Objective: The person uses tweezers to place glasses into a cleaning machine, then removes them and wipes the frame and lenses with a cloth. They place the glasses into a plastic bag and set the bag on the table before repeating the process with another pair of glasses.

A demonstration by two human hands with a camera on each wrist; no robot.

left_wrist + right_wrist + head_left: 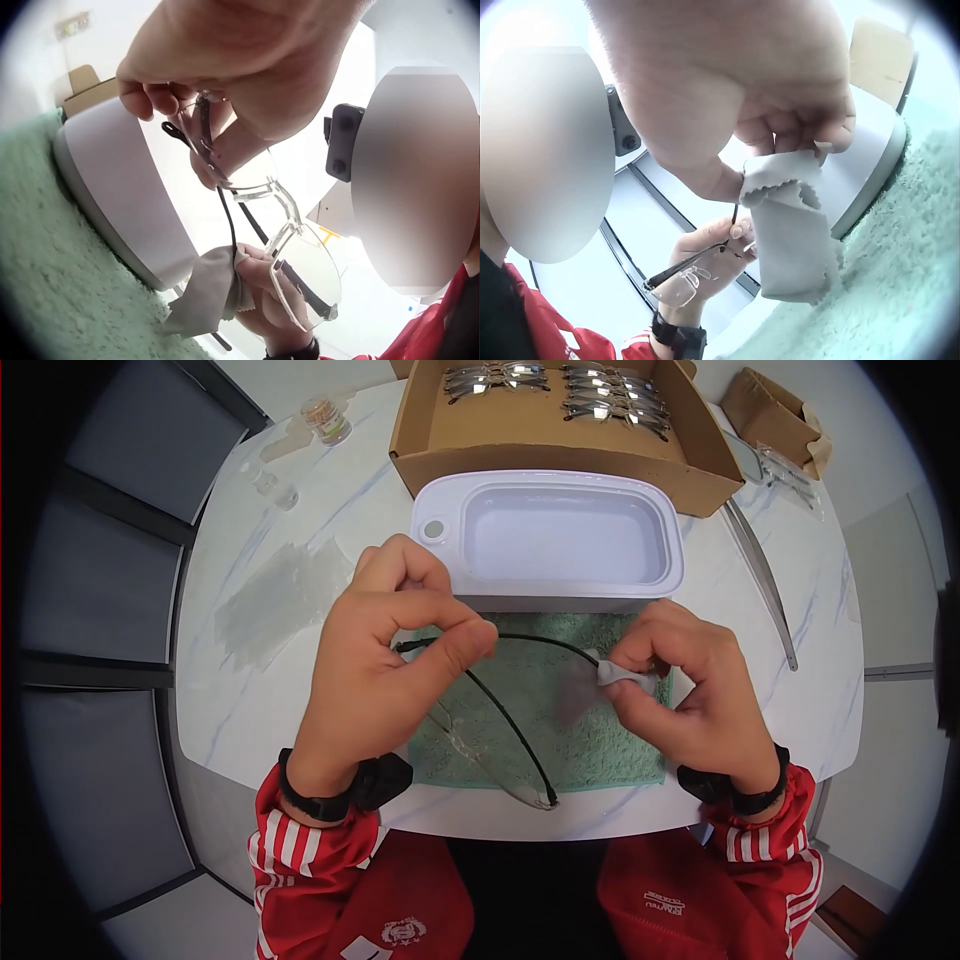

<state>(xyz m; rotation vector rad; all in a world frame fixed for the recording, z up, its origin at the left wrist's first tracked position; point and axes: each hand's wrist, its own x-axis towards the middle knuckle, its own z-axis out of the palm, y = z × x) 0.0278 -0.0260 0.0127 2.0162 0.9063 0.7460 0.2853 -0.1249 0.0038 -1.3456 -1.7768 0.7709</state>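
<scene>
Clear-lensed glasses (pixel 307 262) with thin black temples hang above a green towel (pixel 640 755). My left hand (pixel 385 650) pinches them near one lens and hinge, thumb against forefinger. In the head view my right hand (pixel 690 695) pinches a small grey cloth (pixel 622 676) folded round the far part of one temple. The cloth's loose end (pixel 791 251) dangles below the right fingers in the right wrist view. The other temple (pixel 510 730) slants down toward the towel's front edge.
Behind the towel stands a white basin (pixel 565 540). A cardboard box (pixel 500 435) with several glasses is beyond it. Clear plastic bags (pixel 275 600) and small bottles (pixel 328 420) lie left; a metal strip (pixel 765 585) lies right.
</scene>
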